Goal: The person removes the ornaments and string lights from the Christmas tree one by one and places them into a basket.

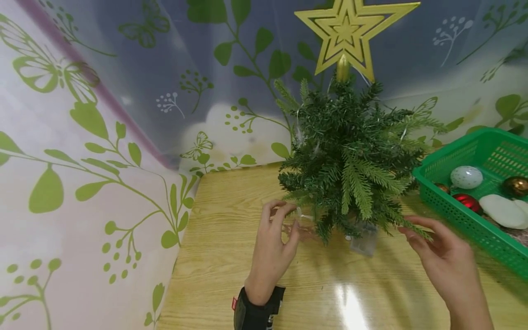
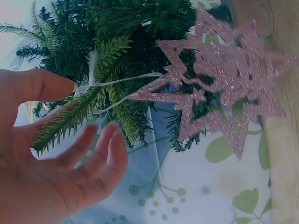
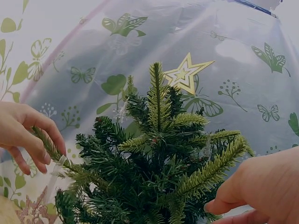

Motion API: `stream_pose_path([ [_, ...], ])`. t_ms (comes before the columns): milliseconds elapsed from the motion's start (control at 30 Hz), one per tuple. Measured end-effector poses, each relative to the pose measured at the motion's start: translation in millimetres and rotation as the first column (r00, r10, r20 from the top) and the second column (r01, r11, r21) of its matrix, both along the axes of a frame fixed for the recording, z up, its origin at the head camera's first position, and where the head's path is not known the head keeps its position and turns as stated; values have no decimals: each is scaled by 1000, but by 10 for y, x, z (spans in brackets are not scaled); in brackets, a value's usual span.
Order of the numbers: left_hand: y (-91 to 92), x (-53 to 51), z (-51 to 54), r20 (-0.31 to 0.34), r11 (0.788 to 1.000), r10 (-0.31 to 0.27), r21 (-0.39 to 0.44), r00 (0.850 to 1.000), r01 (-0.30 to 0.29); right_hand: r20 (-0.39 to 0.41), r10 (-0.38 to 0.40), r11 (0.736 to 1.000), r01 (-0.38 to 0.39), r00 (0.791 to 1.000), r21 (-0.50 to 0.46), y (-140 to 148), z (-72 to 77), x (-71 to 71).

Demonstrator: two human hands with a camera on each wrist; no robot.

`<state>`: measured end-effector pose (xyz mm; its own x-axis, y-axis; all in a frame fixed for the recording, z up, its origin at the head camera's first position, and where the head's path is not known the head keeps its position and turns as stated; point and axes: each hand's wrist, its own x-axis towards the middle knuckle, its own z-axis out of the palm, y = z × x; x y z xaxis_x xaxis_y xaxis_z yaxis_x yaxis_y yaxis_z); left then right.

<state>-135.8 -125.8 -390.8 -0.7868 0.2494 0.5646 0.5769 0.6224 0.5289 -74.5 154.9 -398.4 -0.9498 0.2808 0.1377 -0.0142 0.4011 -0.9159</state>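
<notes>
A small green artificial tree [image 1: 350,151] [image 2: 135,28] [image 3: 126,172] has a gold star [image 1: 346,32] [image 3: 187,74] on top. At its lower left, my left hand [image 1: 274,243] [image 2: 60,163] [image 3: 30,133] pinches a white ribbon [image 2: 126,79] between thumb and index finger beside a light green branch tip [image 2: 70,116]; the other fingers are loosely bent. The ribbon loops round this branch and carries a pink glitter star ornament [image 2: 224,70] [image 3: 37,210]. On the lower right, my right hand [image 1: 445,256] [image 3: 257,186] pinches another branch tip [image 1: 418,229], its grip partly hidden in the right wrist view.
A green basket [image 1: 466,220] at the right holds a speckled white ball [image 1: 466,177], a red ball [image 1: 467,202] and other ornaments. A clear box [image 1: 364,239] lies under the tree on the wooden table [image 1: 222,238]. Patterned sheeting [image 1: 247,146] stands behind and at the left.
</notes>
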Motion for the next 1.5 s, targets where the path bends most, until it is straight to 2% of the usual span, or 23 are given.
stream_pose_path([
  [200,-9,-5,-8,7,998,-53,25,999,53,21,-19,1000,19,1000,-2,-21,3,-11],
  [500,-17,13,2,-1,996,-89,15,996,89,-62,-90,996,89,994,-20,-127,94,-44],
  [667,-14,22,19,-34,992,-126,-6,991,126,4,-201,979,201,980,-27,-176,122,-64],
  [733,-12,27,25,-52,990,-141,-18,989,141,41,-222,974,224,974,-47,-177,122,-68],
  [833,-6,47,38,-70,985,-166,-51,984,163,46,-153,987,155,987,-35,-172,109,-58],
  [900,1,63,38,-79,981,-188,-73,979,183,51,-57,998,55,997,28,-168,99,-44],
  [1000,27,86,37,-87,970,-234,-96,968,225,34,89,986,-92,996,142,-206,90,-34],
  [1100,82,94,40,-117,956,-283,-118,952,270,16,216,960,-215,976,181,-284,107,-44],
  [1300,231,123,12,-161,923,-359,-208,920,324,63,404,911,-408,912,63,-422,143,-66],
  [1400,283,145,-3,-157,911,-381,-235,911,340,60,459,884,-463,886,64,-415,109,-62],
  [1500,302,148,-4,-157,910,-385,-227,910,346,49,452,887,-454,891,87,-386,75,-48],
])
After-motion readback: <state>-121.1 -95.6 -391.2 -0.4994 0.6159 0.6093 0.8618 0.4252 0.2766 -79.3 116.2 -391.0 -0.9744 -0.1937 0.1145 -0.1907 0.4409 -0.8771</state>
